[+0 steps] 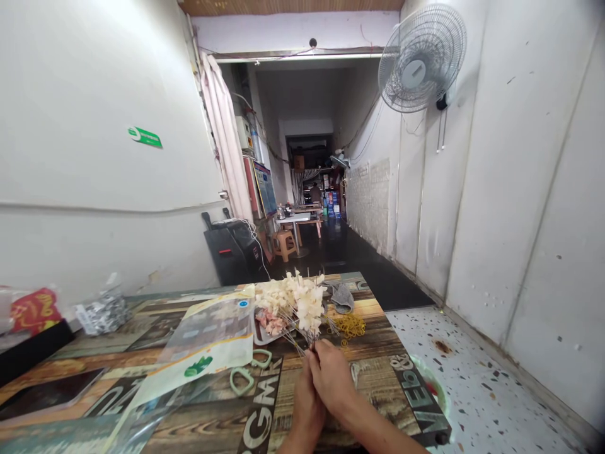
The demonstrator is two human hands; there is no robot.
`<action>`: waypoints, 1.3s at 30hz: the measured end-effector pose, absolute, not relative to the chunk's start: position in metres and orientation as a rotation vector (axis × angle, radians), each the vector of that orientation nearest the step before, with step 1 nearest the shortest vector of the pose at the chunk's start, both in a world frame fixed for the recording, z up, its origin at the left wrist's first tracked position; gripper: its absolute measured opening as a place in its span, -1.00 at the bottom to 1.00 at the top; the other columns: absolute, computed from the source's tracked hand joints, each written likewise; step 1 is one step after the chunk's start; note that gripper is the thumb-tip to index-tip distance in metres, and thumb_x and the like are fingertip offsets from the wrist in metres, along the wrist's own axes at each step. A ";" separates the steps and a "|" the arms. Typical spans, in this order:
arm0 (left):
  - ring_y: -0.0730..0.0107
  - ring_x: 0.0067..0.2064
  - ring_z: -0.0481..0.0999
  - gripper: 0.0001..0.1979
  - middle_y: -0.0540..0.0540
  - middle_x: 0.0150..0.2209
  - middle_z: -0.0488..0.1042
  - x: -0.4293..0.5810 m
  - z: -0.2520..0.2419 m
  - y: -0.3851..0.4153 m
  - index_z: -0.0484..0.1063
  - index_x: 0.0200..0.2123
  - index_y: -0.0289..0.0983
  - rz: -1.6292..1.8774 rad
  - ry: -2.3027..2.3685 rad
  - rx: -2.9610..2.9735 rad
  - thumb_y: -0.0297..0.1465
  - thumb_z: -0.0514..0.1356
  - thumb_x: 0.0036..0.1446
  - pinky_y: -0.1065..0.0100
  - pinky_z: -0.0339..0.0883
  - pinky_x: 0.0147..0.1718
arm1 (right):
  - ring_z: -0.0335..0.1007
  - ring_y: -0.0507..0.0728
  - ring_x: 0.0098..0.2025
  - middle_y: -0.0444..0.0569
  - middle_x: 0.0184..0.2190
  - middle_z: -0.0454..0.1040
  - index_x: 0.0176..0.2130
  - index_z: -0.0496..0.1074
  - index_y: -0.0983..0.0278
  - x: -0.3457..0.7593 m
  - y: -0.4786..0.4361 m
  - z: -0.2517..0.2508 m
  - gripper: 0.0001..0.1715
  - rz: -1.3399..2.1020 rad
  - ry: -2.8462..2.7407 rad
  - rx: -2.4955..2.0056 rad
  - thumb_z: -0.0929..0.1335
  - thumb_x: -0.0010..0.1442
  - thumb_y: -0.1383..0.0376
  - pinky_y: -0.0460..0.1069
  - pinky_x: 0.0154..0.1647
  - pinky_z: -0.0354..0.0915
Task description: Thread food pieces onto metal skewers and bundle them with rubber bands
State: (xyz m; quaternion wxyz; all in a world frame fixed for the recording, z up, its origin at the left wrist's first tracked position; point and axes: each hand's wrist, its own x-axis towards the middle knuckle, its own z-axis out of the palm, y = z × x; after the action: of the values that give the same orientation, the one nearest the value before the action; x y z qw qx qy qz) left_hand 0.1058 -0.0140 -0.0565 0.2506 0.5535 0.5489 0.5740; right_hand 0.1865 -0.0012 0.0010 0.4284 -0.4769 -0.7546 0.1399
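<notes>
Close together at the table's near side, my left hand (308,389) and my right hand (333,372) are both closed round the lower ends of a bunch of thin skewers (311,337). The skewers stand upright and fan out a little, with pale cream pieces (309,302) on their upper ends. Behind them, more such pieces and skewers lie over a tray (259,337) that holds pink pieces (272,320). To the right are a heap of yellow rubber bands (350,326) and a grey glove-like cloth (343,297).
Green-handled scissors (242,381) and a clear plastic bag (208,340) lie to the left on the patterned table (198,425). Farther left are a dark phone-like slab (51,394) and a silvery bag (104,310). A black speaker-like box (236,252) stands beyond the table.
</notes>
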 end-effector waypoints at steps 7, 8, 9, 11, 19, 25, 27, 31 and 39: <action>0.40 -0.46 0.38 -0.58 -0.03 -0.50 0.40 0.111 -0.001 -0.036 0.31 -0.36 -0.29 1.541 1.293 1.370 -0.02 0.06 0.05 0.39 0.26 -0.47 | 0.33 0.07 -0.41 -0.01 -0.42 0.44 -0.30 0.43 0.31 0.210 -0.015 0.033 -0.75 0.112 -2.056 -1.060 0.20 0.24 0.31 -0.07 -0.36 0.18; 0.50 -0.57 0.28 -0.59 0.06 -0.59 0.30 0.110 0.006 -0.038 0.26 -0.42 -0.27 1.494 1.263 1.259 0.00 0.09 0.01 0.45 0.15 -0.60 | 0.32 0.08 -0.39 0.01 -0.41 0.44 -0.25 0.43 0.32 0.215 -0.017 0.036 -0.74 -0.002 -2.093 -1.023 0.19 0.25 0.33 -0.06 -0.35 0.19; 0.58 -0.65 0.15 -0.58 0.13 -0.65 0.18 0.108 0.013 -0.039 0.20 -0.45 -0.25 1.436 1.220 1.142 0.01 0.13 -0.04 0.50 0.01 -0.67 | 0.31 0.09 -0.35 0.04 -0.37 0.44 -0.20 0.42 0.33 0.219 -0.019 0.039 -0.74 -0.114 -2.123 -0.966 0.18 0.25 0.36 -0.04 -0.32 0.20; 0.67 -0.70 -0.04 -0.54 0.22 -0.70 0.02 0.102 0.025 -0.039 0.12 -0.49 -0.23 1.315 1.128 0.941 0.00 0.21 -0.15 0.55 -0.20 -0.71 | 0.30 0.13 -0.24 0.09 -0.26 0.43 -0.10 0.39 0.32 0.227 -0.017 0.050 -0.70 -0.243 -2.151 -0.820 0.18 0.22 0.40 0.01 -0.23 0.21; 0.74 -0.71 -0.13 -0.59 0.24 -0.69 0.01 0.070 0.057 -0.045 0.11 -0.47 -0.24 1.370 1.044 0.819 -0.13 0.26 -0.16 0.56 -0.29 -0.71 | 0.32 0.00 -0.50 -0.07 -0.41 0.49 -0.10 0.42 0.28 0.252 0.038 0.078 -0.61 0.855 -1.965 -0.760 0.15 0.20 0.28 -0.09 -0.46 0.25; 0.73 -0.71 -0.13 -0.59 0.23 -0.70 0.02 0.077 0.049 -0.051 0.09 -0.50 -0.23 1.272 1.076 0.872 -0.10 0.23 -0.14 0.56 -0.30 -0.70 | 0.35 0.10 -0.40 0.07 -0.45 0.47 -0.24 0.48 0.37 0.238 0.035 0.038 -0.73 0.245 -2.271 -0.999 0.30 0.07 0.29 -0.04 -0.35 0.22; 0.73 -0.72 -0.15 -0.62 0.24 -0.72 0.02 0.084 0.044 -0.053 0.09 -0.50 -0.23 1.215 1.110 0.861 -0.11 0.20 -0.10 0.55 -0.33 -0.70 | 0.32 0.10 -0.33 0.08 -0.34 0.45 -0.02 0.37 0.35 0.232 0.028 0.036 -0.61 -0.076 -2.351 -0.903 0.23 0.16 0.32 -0.04 -0.31 0.18; 0.72 -0.72 -0.18 -0.69 0.22 -0.73 0.02 0.096 0.040 -0.058 0.08 -0.52 -0.23 1.064 1.120 0.786 -0.19 0.13 0.02 0.54 -0.35 -0.68 | 0.24 0.10 -0.34 0.01 -0.36 0.41 0.03 0.29 0.35 0.226 0.014 0.041 -0.62 -0.588 -2.557 -0.564 0.17 0.23 0.41 -0.02 -0.34 0.12; 0.73 -0.72 -0.15 -0.72 0.19 -0.74 0.03 0.085 0.063 -0.070 0.15 -0.54 -0.27 0.618 0.940 0.748 -0.30 0.23 -0.04 0.60 -0.28 -0.71 | 0.11 0.07 -0.49 -0.03 -0.53 0.31 -0.47 0.34 0.35 0.239 0.003 0.067 -0.80 -0.848 -2.800 -0.063 0.21 0.15 0.45 0.00 -0.51 -0.03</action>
State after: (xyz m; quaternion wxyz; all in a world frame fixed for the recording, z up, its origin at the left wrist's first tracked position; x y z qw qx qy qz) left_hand 0.0846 -0.0695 0.0633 0.7803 0.3464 0.4352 0.2860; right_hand 0.2386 0.0033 0.0673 0.1074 -0.0215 -0.9513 -0.2881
